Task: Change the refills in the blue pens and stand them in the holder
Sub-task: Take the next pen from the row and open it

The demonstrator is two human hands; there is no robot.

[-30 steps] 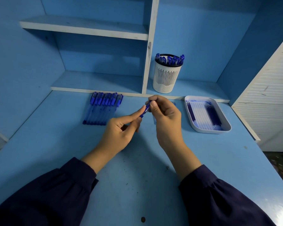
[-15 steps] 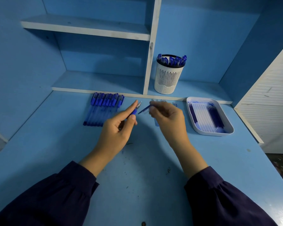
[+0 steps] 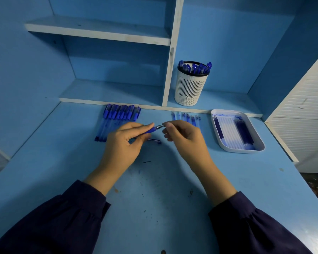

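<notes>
**Blue pen held at both ends above the desk**

A blue pen was held just above the middle of the desk, its metal tip pointed right. Its blue grip section was clasped by the left hand between thumb and forefinger, the other fingers curled beneath. The metal tip was pinched by the thumb and forefinger of the right hand, the remaining fingers loosely bent. Directly below the pen, a short clear part with a dark blue end was lying on the desk, partly hidden by the left hand; what it was could not be told.

Far and left of the hands, a row of capped pens was laid side by side, caps toward the low shelf. Far and right of them, a few loose refills were laid in a row, partly covered by the right hand. Further right, a white tray was set on the desk, with more refills laid lengthwise in it. The holder, white and slotted, was stood on the low shelf, just right of a white divider, with a cluster of pens upright in it. Dark sleeves were worn on both arms.
</notes>
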